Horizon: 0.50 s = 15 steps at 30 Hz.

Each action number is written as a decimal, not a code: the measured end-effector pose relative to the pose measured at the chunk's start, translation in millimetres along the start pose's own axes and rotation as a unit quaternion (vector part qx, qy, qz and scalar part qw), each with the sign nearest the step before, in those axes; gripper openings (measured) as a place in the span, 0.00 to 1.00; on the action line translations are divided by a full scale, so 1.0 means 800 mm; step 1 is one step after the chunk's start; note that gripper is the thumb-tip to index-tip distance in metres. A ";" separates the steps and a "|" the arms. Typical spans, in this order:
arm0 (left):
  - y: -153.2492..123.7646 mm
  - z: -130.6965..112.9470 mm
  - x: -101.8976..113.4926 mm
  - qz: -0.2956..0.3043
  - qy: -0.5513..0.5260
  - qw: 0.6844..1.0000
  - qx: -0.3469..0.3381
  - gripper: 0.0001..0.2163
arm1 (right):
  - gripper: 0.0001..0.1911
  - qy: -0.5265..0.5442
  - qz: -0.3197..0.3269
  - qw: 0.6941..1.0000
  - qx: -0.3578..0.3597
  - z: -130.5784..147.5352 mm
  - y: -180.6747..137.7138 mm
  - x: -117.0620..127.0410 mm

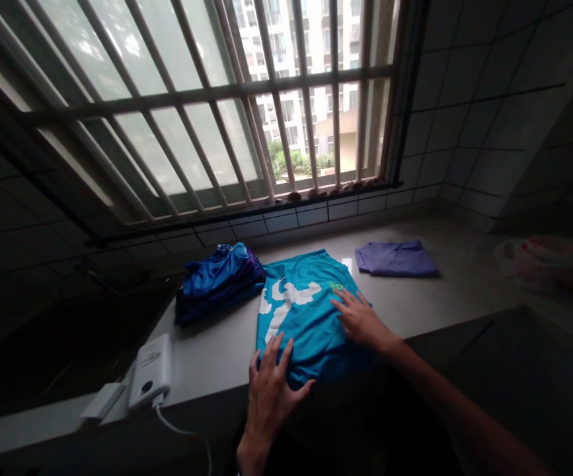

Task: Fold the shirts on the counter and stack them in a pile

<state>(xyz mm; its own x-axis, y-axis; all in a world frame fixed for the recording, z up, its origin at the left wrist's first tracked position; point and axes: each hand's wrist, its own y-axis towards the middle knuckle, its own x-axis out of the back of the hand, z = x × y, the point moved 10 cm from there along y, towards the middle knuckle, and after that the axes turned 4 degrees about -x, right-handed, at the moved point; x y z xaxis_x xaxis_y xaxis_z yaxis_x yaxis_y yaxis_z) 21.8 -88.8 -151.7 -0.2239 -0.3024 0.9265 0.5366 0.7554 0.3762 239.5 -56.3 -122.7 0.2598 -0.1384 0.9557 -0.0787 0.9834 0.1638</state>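
A turquoise shirt (310, 317) with a white figure print and a small yellow-green mark lies spread on the countertop, its near edge hanging slightly over the front. My left hand (272, 383) rests on the shirt's near left corner, fingers spread. On the right side of the cloth, beside the yellow-green mark, my right hand (358, 318) lies with its fingers stretched out. Neither hand grips anything. A pile of dark blue and purple clothes (219, 281) sits left of the shirt. To its right is a folded purple cloth (396, 258).
A white power bank (151, 370) with a white cable (182, 431) stands at the counter's left front, near a small white block (102, 400). A dark sink-like recess (58, 337) lies left. Behind the counter (310, 239) is a barred window (246, 89); a plastic bag (527, 261) sits far right.
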 end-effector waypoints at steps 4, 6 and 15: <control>-0.012 0.008 -0.013 0.005 0.001 0.997 -0.073 0.35 | 0.37 0.037 -0.041 0.997 0.059 0.047 -0.075 -0.035; -0.011 0.015 -0.014 0.008 0.006 0.997 -0.075 0.35 | 0.41 0.012 -0.072 0.995 0.068 0.055 -0.093 -0.053; -0.026 0.037 0.037 -0.004 -0.116 0.988 -0.098 0.23 | 0.28 0.146 -0.049 0.979 0.131 0.043 -0.112 -0.002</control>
<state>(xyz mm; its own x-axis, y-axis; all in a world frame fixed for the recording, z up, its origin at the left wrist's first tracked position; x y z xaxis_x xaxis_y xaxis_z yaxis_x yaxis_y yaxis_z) -20.1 -96.7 -132.1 -0.3968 -0.1485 0.9058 0.6760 0.6203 0.3978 213.3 -148.6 -130.7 0.5393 -0.1543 0.8278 -0.2743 0.8972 0.3460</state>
